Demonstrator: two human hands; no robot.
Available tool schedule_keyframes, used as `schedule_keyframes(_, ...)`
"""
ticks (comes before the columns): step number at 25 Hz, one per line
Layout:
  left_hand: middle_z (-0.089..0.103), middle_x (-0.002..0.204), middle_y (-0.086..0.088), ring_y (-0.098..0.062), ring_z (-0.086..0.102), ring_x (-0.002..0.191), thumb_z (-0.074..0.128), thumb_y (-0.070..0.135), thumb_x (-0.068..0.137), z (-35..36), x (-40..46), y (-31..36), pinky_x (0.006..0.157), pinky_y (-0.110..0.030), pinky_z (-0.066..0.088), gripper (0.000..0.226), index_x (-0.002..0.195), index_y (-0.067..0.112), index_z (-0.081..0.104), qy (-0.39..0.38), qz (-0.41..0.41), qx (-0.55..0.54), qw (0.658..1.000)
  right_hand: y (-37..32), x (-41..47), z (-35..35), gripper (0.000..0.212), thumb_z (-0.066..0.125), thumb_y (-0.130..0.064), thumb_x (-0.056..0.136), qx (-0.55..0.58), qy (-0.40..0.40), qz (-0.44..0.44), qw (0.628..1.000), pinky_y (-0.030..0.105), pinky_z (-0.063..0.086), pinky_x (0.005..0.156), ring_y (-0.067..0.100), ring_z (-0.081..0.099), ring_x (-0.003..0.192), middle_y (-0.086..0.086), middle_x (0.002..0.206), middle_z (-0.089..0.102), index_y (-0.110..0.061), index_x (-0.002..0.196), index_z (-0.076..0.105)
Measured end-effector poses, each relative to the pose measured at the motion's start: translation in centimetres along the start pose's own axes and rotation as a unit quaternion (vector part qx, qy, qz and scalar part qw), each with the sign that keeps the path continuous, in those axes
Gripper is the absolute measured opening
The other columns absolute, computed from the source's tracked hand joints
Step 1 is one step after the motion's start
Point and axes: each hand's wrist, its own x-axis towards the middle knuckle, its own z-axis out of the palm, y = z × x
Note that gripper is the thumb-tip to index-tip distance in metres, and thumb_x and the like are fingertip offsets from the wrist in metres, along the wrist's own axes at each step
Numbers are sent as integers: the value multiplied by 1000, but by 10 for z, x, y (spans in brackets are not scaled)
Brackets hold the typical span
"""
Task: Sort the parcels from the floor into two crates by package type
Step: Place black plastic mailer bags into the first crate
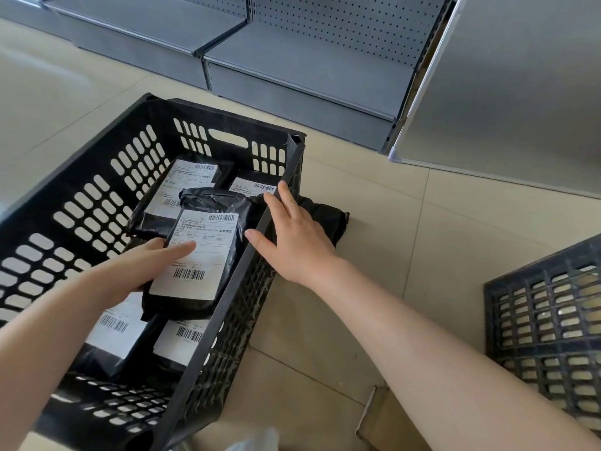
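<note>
Head view: left hand [143, 265] gripping upright-tilted black parcel [198, 255], long axis crate-lengthwise [266, 229]; right hand [292, 232] flat, spread.

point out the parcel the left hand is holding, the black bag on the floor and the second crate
parcel [195, 252]: head view, on its white label
black bag on the floor [328, 219]: head view, on its wrinkled top beyond the right hand
second crate [546, 320]: head view, on its slotted side wall

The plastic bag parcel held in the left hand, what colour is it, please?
Black plastic bag parcel with a white label, in the head view.
</note>
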Motion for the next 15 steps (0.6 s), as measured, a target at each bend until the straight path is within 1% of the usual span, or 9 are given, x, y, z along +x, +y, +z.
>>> schedule_keyframes(1,60,127,-2,-25,59,113,68,51,87,7,3,2,95,-40,48,77,150,20,34,41,24,32,998,0,0,1,77,33,-64,100,0,0,-3,1000,48,28,118,24,14,153,-2,168,-15,-25,161,6)
schedule_keyframes(2,63,122,-2,-24,62,108,69,51,86,12,5,4,93,-41,51,73,145,20,38,70,53,50,995,1,0,2,77,32,-64,100,-1,2,-5,1000,48,29,117,24,14,153,-2,168,-16,-25,161,6)
schedule_keyframes(3,66,114,0,-22,65,99,71,47,86,16,8,4,87,-41,54,63,136,20,45,90,78,54,991,1,0,3,76,31,-63,100,-3,5,-8,1000,48,30,117,23,14,153,-2,168,-17,-25,161,5)
schedule_keyframes(5,69,100,2,-19,67,86,73,38,87,16,11,-2,75,-40,57,42,118,20,52,113,107,62,986,2,1,4,76,29,-64,100,-6,5,-11,1000,48,31,116,24,15,153,-2,168,-17,-25,161,5)
schedule_keyframes(7,69,96,3,-18,68,81,72,28,90,7,9,-10,69,-37,56,29,111,20,53,113,109,77,985,2,1,4,76,28,-64,100,-11,5,-10,1000,46,34,113,24,17,152,-2,168,-18,-25,161,4)
schedule_keyframes(9,71,98,2,-19,69,84,71,21,90,-5,5,-20,75,-40,57,26,112,23,58,111,112,105,982,3,0,4,76,27,-64,100,-11,7,-13,1000,45,37,111,25,18,152,-2,168,-18,-25,161,4)
schedule_keyframes(10,71,99,3,-18,69,85,71,19,90,-11,1,-25,76,-39,56,27,114,24,59,108,110,124,980,3,0,5,76,28,-64,100,-9,8,-14,1000,45,38,110,25,19,152,-2,168,-18,-25,161,4)
schedule_keyframes(12,69,98,5,-16,68,84,70,16,90,-20,-5,-33,70,-33,54,31,116,26,59,89,100,173,976,3,0,6,76,28,-64,100,-6,10,-15,1000,45,38,110,25,19,151,-2,168,-18,-25,161,4)
schedule_keyframes(15,70,97,6,-14,68,84,71,17,88,-13,-3,-45,73,-35,57,34,120,22,60,70,105,250,960,4,1,6,77,28,-64,100,-3,10,-15,1000,46,38,110,25,19,151,-2,168,-18,-25,161,3)
